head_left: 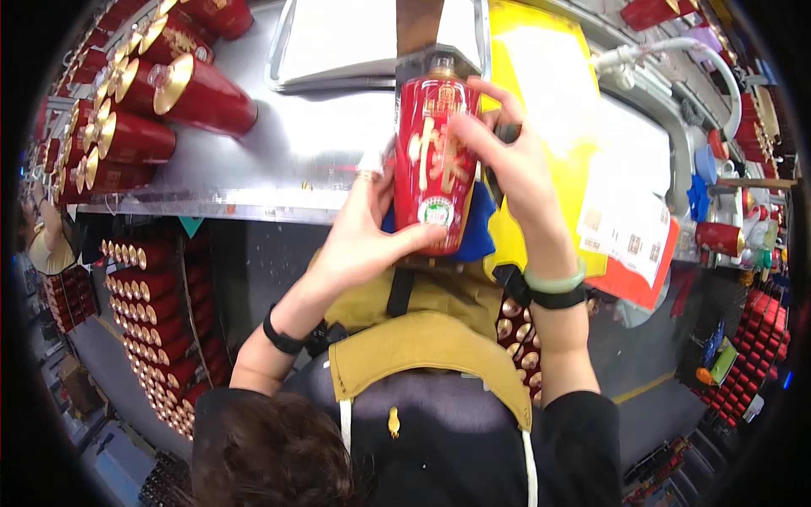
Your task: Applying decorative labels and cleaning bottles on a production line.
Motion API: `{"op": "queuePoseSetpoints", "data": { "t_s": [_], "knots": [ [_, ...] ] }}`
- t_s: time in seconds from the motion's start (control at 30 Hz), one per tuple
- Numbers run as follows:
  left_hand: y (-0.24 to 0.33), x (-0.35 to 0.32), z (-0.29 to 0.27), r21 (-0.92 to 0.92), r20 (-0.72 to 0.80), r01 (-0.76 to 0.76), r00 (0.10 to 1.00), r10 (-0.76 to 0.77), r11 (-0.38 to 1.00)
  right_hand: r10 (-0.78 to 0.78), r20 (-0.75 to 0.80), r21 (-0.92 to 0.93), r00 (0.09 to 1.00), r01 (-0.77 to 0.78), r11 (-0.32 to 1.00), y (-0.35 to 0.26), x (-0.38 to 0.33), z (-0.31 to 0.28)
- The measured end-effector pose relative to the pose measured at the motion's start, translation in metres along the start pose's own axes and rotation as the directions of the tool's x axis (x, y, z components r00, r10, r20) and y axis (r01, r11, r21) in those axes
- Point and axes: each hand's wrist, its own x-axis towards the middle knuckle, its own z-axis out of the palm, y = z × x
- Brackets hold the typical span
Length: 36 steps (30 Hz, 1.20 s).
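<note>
A glossy red bottle with gold characters is held between both hands, close in front of my body. Its narrow neck points away from me, and a round green-and-white label shows near its base. My left hand grips the lower left side, its thumb pressed by the label. A white covering wraps one fingertip of that hand. From the right, my right hand closes round the upper part, thumb across the front. Some fingers are hidden behind the bottle. Under the base lies blue cloth.
Several red bottles with gold tops crowd the metal table at left. A white tray lies beyond. On the right are a yellow sheet, printed papers and a white faucet. Stacked bottles stand below; another person is far left.
</note>
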Motion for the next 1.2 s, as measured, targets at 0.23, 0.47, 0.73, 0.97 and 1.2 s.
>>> {"op": "queuePoseSetpoints", "data": {
  "t_s": [0.23,0.47,0.73,0.97,1.2],
  "knots": [
    [0.0051,0.0025,0.0027,0.007,0.024,-0.047,0.999,0.047,0.999,0.005,-0.01,-0.005,1.0,-0.005,1.0,-0.0032,-0.0023,0.005],
    [0.0074,0.0048,0.0038,0.047,0.002,-0.035,0.999,0.035,0.998,0.009,-0.029,-0.053,1.0,-0.011,0.999,-0.0064,-0.002,0.0053],
    [0.0069,0.0047,0.0027,0.044,0.009,-0.04,0.999,0.039,0.998,0.031,-0.023,-0.038,0.999,-0.032,0.999,-0.0068,-0.0028,0.0063],
    [0.0061,0.0053,0.0015,0.066,0.017,-0.044,0.999,0.043,0.997,0.062,-0.033,-0.037,0.998,-0.063,0.997,-0.0098,-0.0029,0.0055],
    [0.0081,0.0042,0.003,0.052,0.007,-0.023,1.0,0.022,0.998,0.052,-0.024,-0.048,0.998,-0.053,0.997,-0.0093,-0.002,0.006]
  ]
}}
